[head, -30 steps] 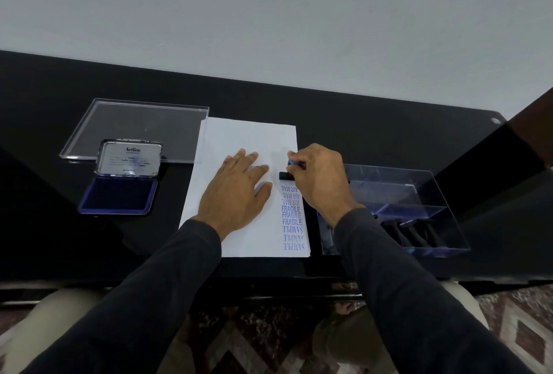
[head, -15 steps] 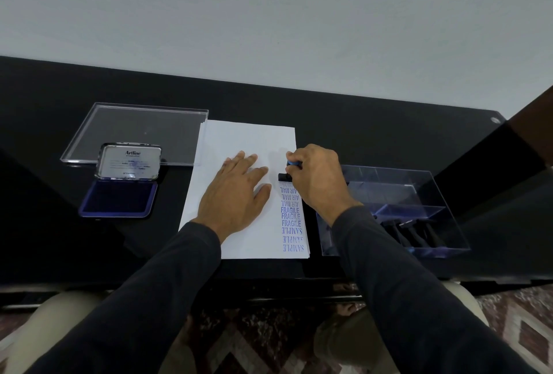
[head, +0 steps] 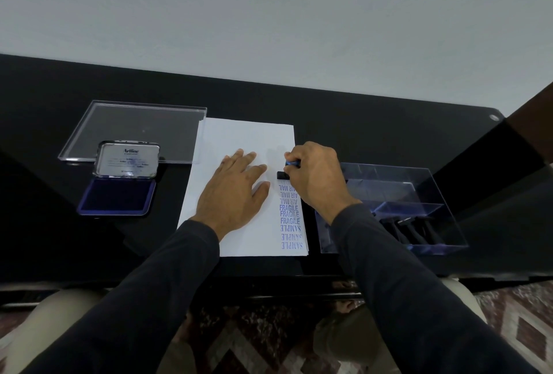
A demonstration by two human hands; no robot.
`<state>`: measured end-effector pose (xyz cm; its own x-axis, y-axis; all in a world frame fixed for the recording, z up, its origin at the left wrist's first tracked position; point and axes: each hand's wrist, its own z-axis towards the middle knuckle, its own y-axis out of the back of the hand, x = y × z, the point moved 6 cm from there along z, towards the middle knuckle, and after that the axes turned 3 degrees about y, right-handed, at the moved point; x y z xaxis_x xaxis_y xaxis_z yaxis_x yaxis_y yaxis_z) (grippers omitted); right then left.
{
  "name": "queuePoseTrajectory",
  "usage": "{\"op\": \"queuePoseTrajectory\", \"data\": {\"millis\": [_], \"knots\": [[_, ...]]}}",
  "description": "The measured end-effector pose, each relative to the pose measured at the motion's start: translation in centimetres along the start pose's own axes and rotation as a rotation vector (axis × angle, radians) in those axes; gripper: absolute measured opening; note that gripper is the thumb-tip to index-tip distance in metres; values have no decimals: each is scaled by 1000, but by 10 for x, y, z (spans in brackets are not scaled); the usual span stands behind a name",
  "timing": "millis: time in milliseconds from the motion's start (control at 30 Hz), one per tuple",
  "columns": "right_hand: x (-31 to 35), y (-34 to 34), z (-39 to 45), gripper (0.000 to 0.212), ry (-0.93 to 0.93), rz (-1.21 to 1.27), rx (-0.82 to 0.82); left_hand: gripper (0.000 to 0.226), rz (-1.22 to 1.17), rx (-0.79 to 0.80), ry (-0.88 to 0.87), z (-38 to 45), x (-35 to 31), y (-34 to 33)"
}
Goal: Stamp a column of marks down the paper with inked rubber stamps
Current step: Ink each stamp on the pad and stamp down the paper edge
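Note:
A white sheet of paper [head: 239, 140] lies on the black desk, with a column of blue marks [head: 289, 215] along its right edge reading SAMPLE, FRAGILE and AIR MAIL. My left hand [head: 235, 192] lies flat on the sheet, fingers spread. My right hand [head: 315, 177] grips a rubber stamp [head: 282, 175] with a black base and blue handle, set on the paper at the far end of the column. An open blue ink pad [head: 118, 195] with its lid raised sits to the left.
A clear plastic lid [head: 134, 128] lies at the back left, behind the ink pad. A clear plastic box [head: 389, 182] holding several black stamps stands right of the paper. The desk's front edge is near my lap.
Almost nothing has moved. My right hand keeps the stamp on the same spot above the AIR MAIL marks, and my left hand stays flat on the paper.

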<state>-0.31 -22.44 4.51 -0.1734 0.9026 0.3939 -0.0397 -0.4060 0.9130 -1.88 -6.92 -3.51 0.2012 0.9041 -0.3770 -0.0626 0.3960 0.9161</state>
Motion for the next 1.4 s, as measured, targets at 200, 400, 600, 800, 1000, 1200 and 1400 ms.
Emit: {"op": "queuePoseTrajectory", "data": {"millis": [200, 400, 600, 800, 1000, 1200, 1400], "knots": [[0, 1, 0, 11, 14, -3, -31, 53, -5, 0, -2, 0, -1, 1], [0, -1, 2, 10, 23, 9, -41, 53, -3, 1, -2, 0, -1, 1], [-1, -1, 5, 20, 7, 21, -31, 52, 8, -7, -3, 0, 0, 0], [-1, -2, 3, 16, 9, 26, -47, 52, -11, -6, 2, 0, 0, 0], [-2, -2, 3, 19, 1, 41, -49, 53, -7, -3, 2, 0, 0, -1], [-2, -3, 5, 20, 3, 36, -42, 52, 3, -7, 4, 1, 1, -2], [-3, -3, 5, 16, 7, 22, -60, 53, 5, -9, -5, 1, 1, -2]]}}
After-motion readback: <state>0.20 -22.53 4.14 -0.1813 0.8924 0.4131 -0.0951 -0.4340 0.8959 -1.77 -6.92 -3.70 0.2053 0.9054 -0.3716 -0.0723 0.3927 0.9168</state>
